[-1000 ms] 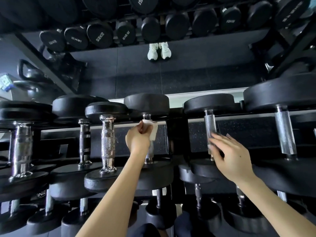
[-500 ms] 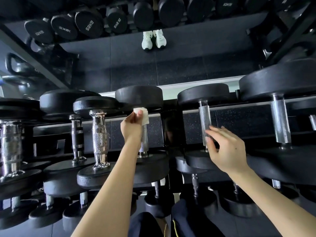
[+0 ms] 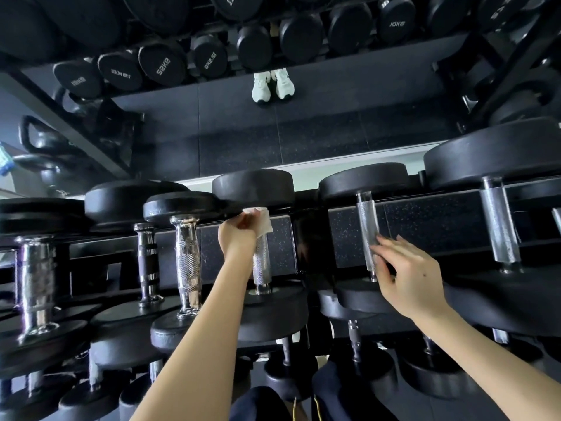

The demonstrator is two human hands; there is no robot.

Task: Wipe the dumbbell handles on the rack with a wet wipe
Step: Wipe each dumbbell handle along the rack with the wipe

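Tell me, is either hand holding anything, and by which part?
The left hand grips a white wet wipe, bunched against the top of a dumbbell handle. The right hand holds nothing; its straight fingers touch the neighbouring handle.

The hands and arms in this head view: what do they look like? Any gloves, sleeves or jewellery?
The bare left hand and bare right hand wear no gloves, rings, watch or wristband. No sleeve shows on either arm as far as the frame reaches. A small dark spot marks the back of the right hand. At the bottom edge shows dark blue clothing with a thin yellow cord.
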